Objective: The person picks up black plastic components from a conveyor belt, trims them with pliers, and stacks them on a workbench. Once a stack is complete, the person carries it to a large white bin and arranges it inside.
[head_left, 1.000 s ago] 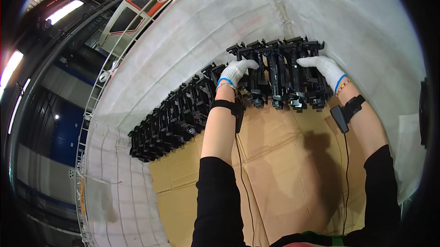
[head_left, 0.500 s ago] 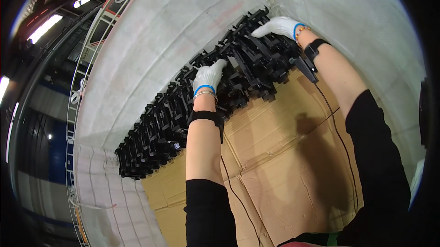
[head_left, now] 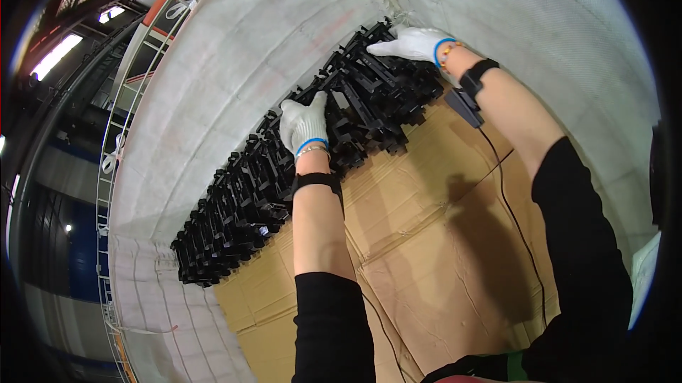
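A long row of black plastic parts (head_left: 234, 191), packed upright side by side, runs along the white fabric wall. My left hand (head_left: 304, 123), in a white knit glove with a blue cuff, rests on the middle of the row. Its thumb is spread from its fingers, whose tips reach down among the parts. At the row's far right end lies my right hand (head_left: 413, 45), gloved the same way, with its thumb stretched out over the parts. The fingers of that hand are partly hidden against the end of the row. Near both hands, several parts lean at a slant.
Brown cardboard sheets (head_left: 419, 241) cover the floor of the fabric-lined container. White fabric walls (head_left: 234, 63) rise around it. A metal wire frame (head_left: 106, 177) stands outside on the left. Black cables (head_left: 513, 209) run from the wrist straps across the cardboard.
My left hand has opened its thumb away from its fingers and shifted slightly left. The whole view has moved a little; my right hand stays at the row's far end.
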### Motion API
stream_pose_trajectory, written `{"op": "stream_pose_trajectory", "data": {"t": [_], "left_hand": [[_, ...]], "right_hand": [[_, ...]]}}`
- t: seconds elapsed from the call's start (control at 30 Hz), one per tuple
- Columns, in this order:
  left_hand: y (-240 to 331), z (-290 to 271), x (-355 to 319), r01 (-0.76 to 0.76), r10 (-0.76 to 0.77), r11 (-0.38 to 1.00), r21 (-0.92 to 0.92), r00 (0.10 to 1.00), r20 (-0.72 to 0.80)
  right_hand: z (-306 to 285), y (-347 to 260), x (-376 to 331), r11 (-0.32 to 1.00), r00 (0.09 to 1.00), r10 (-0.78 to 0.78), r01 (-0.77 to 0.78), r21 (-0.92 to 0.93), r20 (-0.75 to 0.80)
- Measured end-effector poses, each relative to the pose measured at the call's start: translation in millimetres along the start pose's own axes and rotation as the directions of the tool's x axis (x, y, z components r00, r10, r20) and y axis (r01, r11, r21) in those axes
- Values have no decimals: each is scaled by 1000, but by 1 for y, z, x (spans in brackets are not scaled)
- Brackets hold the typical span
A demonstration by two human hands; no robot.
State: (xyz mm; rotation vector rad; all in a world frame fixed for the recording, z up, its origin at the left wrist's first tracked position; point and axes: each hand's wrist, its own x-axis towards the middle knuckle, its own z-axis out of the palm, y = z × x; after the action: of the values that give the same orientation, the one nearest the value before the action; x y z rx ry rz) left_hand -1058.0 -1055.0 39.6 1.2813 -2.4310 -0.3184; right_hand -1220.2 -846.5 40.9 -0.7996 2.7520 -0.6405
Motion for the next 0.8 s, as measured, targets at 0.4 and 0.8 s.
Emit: {"op": "stream_pose_trajectory", "data": {"t": [0.4,0.8], "left_hand": [[14,-52,-57,-690,678,713,128,724,129],[29,29,-68,-774,774,623,114,631,59]], "right_hand": [[19,44,-40,982,971,-176,162,-98,-159],[72,47,-57,896,742,-435,301,-326,-510]]}}
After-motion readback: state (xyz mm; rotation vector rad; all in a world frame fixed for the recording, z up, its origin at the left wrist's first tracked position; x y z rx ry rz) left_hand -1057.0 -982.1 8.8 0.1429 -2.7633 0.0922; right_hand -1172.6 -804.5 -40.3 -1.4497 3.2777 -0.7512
